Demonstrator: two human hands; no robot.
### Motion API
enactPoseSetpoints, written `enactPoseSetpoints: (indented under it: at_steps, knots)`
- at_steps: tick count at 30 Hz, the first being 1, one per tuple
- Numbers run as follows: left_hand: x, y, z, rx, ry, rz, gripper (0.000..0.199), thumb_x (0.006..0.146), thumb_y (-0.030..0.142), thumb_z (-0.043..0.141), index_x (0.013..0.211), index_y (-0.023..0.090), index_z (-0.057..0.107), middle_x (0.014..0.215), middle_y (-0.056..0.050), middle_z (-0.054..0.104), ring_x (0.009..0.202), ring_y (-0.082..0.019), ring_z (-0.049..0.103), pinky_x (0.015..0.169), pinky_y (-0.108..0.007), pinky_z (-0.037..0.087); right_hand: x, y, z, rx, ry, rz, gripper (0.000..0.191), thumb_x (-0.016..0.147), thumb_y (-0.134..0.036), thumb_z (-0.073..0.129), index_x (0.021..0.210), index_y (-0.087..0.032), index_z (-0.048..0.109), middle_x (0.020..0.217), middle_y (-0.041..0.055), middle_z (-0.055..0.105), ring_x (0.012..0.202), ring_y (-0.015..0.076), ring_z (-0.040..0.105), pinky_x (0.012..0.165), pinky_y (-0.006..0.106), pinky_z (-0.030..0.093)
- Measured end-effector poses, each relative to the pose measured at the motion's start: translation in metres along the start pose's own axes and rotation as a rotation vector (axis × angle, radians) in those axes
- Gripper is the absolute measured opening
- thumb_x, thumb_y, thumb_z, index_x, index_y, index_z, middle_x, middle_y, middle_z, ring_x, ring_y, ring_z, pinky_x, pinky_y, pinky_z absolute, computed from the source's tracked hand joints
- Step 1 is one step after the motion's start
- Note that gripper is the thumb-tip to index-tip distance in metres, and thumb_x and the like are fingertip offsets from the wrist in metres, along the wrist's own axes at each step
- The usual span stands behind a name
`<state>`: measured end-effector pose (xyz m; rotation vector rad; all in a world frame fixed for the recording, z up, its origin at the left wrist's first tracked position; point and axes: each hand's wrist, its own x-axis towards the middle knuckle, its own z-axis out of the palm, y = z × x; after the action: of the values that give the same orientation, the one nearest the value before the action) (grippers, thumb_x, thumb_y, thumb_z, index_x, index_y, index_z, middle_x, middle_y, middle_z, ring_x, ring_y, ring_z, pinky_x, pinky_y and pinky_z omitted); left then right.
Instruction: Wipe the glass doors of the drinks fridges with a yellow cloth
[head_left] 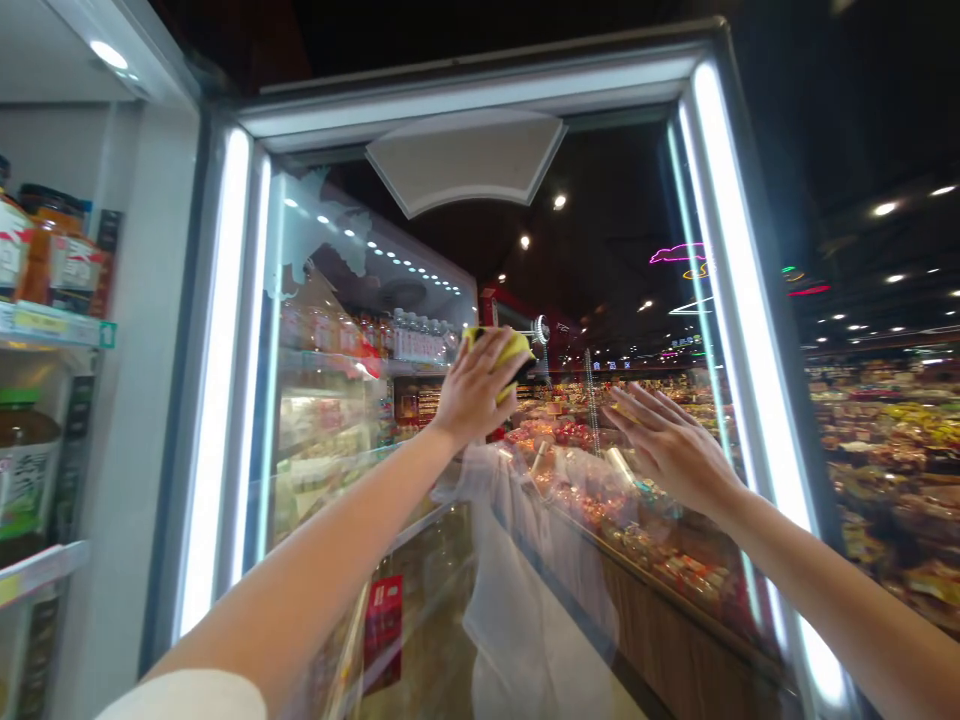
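Note:
A glass door [420, 270] with bright light strips along its frame fills the middle of the view. Against the glass near its centre, my left hand [476, 385] presses a yellow and black cloth [514, 355] under its fingers. Farther right, my right hand [667, 440] is raised at the glass with its fingers stretched out. A small bit of yellow shows by its fingertips, too small to make out. A pale fan-shaped panel [469, 160] shows at the top of the glass.
Shelves with bottles [71, 255] and a green-capped jar [26, 470] stand at the left, beside the door's lit frame [214, 400]. A red tag [383, 630] shows low in the glass. Store displays [892, 450] extend at the right.

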<state>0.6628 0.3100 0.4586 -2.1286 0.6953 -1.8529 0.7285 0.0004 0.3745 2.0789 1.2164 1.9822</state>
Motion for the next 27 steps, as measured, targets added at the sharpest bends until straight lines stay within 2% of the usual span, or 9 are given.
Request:
enactPoseSetpoints:
  at_steps: [3,5,7,10,13,17,20,24,27]
  knots:
    - [0.044,-0.011,0.006,-0.005,0.221,-0.368,0.061,0.088,0.026,0.057,0.149,0.03,0.053,0.17,-0.001,0.035,0.16,-0.034,0.02,0.131,-0.064,0.011,-0.005,0.012,-0.004,-0.003,-0.009,0.028,0.059,0.099,-0.01,0.049,0.155,-0.028,0.048,0.16,0.0051,0.05,0.152,0.0265,0.041,0.121,0.055,0.044]
    - [0.074,0.002,0.016,-0.026,0.269,-0.427,0.062,0.089,0.025,0.056,0.15,0.03,0.051,0.171,-0.002,0.031,0.161,-0.037,0.016,0.13,-0.067,0.005,-0.005,0.011,-0.005,-0.003,-0.026,0.048,0.058,0.099,-0.011,0.049,0.155,-0.026,0.048,0.161,0.0068,0.048,0.153,0.0275,0.039,0.121,0.055,0.044]
    - [0.086,0.025,0.027,-0.048,0.195,-0.307,0.062,0.089,0.024,0.058,0.151,0.029,0.051,0.172,-0.003,0.029,0.161,-0.036,0.015,0.13,-0.066,0.004,-0.008,0.007,-0.005,0.0,-0.046,0.044,0.057,0.1,-0.011,0.049,0.155,-0.025,0.048,0.162,0.0072,0.047,0.154,0.0284,0.037,0.122,0.056,0.043]
    - [0.069,0.05,0.031,-0.069,-0.009,0.096,0.06,0.088,0.022,0.06,0.147,0.026,0.055,0.17,-0.005,0.033,0.16,-0.03,0.022,0.133,-0.057,0.007,-0.019,0.008,-0.008,0.002,-0.064,-0.007,0.058,0.098,-0.009,0.049,0.153,-0.026,0.05,0.161,0.0059,0.048,0.153,0.0275,0.039,0.121,0.055,0.044]
    - [0.046,0.038,0.02,-0.074,-0.151,0.37,0.057,0.089,0.026,0.059,0.145,0.028,0.056,0.167,-0.003,0.041,0.157,-0.024,0.03,0.134,-0.051,0.01,-0.034,0.023,-0.014,-0.005,-0.067,-0.036,0.059,0.097,-0.007,0.049,0.154,-0.025,0.049,0.16,0.0061,0.049,0.152,0.0262,0.04,0.121,0.054,0.045]
    - [0.07,0.004,0.01,-0.029,0.11,-0.147,0.059,0.088,0.025,0.058,0.146,0.031,0.055,0.168,0.0,0.038,0.159,-0.029,0.025,0.132,-0.059,0.012,-0.041,0.044,-0.021,-0.01,-0.079,-0.013,0.061,0.098,-0.006,0.047,0.156,-0.024,0.046,0.16,0.0086,0.05,0.153,0.0277,0.039,0.12,0.056,0.046]
    - [0.104,0.023,0.024,-0.043,0.296,-0.41,0.061,0.087,0.022,0.059,0.147,0.03,0.054,0.17,-0.001,0.034,0.161,-0.034,0.018,0.131,-0.064,0.006,-0.04,0.045,-0.023,-0.018,-0.106,0.005,0.06,0.097,-0.006,0.046,0.155,-0.021,0.047,0.161,0.0107,0.047,0.154,0.0281,0.036,0.121,0.054,0.045]
    - [0.093,0.084,0.046,-0.103,0.076,-0.016,0.061,0.087,0.02,0.06,0.147,0.025,0.055,0.169,-0.006,0.036,0.159,-0.033,0.024,0.132,-0.062,0.009,-0.049,0.043,-0.028,-0.043,-0.141,-0.018,0.065,0.093,-0.002,0.049,0.155,-0.02,0.049,0.163,0.0115,0.043,0.154,0.029,0.035,0.12,0.053,0.046]
    - [0.06,0.096,0.05,-0.163,-0.128,0.424,0.059,0.088,0.022,0.059,0.147,0.029,0.055,0.166,-0.003,0.042,0.158,-0.026,0.03,0.133,-0.055,0.013,-0.062,0.051,-0.034,-0.076,-0.159,-0.065,0.067,0.09,0.001,0.051,0.153,-0.022,0.051,0.162,0.0097,0.046,0.152,0.0275,0.04,0.121,0.053,0.044]
